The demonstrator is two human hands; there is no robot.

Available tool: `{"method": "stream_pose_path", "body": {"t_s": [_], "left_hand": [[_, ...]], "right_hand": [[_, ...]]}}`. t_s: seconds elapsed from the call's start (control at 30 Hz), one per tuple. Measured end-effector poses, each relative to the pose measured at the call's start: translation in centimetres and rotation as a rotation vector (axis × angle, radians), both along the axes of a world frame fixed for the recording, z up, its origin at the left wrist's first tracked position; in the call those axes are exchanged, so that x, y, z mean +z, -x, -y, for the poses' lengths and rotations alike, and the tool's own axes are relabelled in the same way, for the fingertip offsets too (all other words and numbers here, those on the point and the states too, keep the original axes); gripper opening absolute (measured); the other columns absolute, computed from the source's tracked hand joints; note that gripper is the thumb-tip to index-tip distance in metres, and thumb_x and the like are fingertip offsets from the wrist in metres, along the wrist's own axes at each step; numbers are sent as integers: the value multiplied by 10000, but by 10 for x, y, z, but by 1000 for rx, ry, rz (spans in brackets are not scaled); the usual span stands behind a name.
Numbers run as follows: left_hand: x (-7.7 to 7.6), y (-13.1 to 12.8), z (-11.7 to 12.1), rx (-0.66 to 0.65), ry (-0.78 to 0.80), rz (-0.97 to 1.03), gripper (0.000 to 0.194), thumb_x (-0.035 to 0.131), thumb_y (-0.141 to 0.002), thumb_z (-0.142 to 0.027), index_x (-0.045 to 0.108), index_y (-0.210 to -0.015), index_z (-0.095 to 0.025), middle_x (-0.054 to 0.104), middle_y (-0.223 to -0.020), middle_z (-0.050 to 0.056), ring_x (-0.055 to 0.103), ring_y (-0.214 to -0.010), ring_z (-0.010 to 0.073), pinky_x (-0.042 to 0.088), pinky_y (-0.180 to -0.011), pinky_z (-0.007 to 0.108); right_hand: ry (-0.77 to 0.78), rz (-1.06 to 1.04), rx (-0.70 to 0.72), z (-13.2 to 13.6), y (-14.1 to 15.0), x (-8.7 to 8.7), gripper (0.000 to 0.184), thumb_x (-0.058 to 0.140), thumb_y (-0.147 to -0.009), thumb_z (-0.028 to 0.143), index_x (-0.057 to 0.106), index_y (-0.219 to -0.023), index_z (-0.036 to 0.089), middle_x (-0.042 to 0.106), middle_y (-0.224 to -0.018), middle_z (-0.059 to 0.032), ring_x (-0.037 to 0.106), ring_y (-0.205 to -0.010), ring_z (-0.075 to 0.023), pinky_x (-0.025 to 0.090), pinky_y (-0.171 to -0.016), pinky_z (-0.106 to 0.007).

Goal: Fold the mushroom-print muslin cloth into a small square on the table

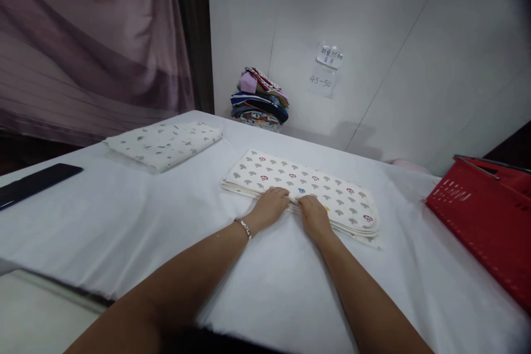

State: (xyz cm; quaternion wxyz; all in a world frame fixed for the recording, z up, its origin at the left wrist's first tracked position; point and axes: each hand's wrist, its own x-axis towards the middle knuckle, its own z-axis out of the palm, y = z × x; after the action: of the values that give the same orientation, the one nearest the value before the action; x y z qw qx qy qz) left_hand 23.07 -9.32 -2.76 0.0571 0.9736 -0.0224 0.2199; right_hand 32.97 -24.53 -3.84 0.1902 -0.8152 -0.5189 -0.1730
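Observation:
A folded white cloth [277,171] printed with grey, red and blue mushroom shapes lies long and flat in several layers on the table. At the middle of its near edge, my left hand [270,209] has its fingers closed on the layers. Close beside it, my right hand [314,217] pinches the same edge, thumb side toward the left hand. Parts of the fingertips are hidden by the cloth and the hands. A silver bracelet [243,227] circles my left wrist.
The table wears a white cover [265,287]. Another folded, printed cloth [166,144] lies at the back left, with a dark flat object [37,182] near the left edge. A red basket [485,221] stands right. Folded fabrics [259,100] are stacked by the wall beyond the table.

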Motion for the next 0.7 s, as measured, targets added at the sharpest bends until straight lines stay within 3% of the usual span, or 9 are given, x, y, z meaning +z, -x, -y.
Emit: {"method": "stream_pose_path", "body": {"t_s": [0.17, 0.37, 0.57, 0.7], "left_hand": [[0, 0, -2, -7, 15, -14, 186, 459, -891, -165, 631, -824, -182, 592, -1045, 31, 516, -918, 167, 402, -796, 303], [-8, -4, -3, -46, -118, 34, 161, 448, -890, -120, 604, -872, -157, 571, -1129, 45, 488, -1027, 184, 372, -857, 326], [-4, -2, 1, -81, -159, 72, 188, 405, -887, -73, 580, -923, -130, 540, -1176, 64, 449, -1094, 196, 366, -860, 324], [-5, -2, 1, -77, -150, 66, 155, 430, -879, -76, 574, -896, -131, 572, -1068, 52, 481, -1003, 181, 370, -841, 320]], "right_hand": [[-12, 16, 5, 1, 0, -1, 200, 398, -881, 80, 562, -914, 191, 612, -897, -71, 525, -859, -211, 418, -741, -314], [-43, 28, 18, -1, -1, -3, 191, 384, -898, 107, 556, -900, 190, 613, -875, -63, 527, -841, -212, 420, -743, -329], [-64, 17, 16, -1, -1, -5, 195, 376, -902, 113, 557, -906, 186, 609, -880, -66, 524, -854, -208, 419, -769, -330], [-23, 10, 16, 1, 2, -1, 202, 377, -898, 107, 562, -916, 187, 605, -881, -67, 512, -845, -206, 417, -748, -325]]}}
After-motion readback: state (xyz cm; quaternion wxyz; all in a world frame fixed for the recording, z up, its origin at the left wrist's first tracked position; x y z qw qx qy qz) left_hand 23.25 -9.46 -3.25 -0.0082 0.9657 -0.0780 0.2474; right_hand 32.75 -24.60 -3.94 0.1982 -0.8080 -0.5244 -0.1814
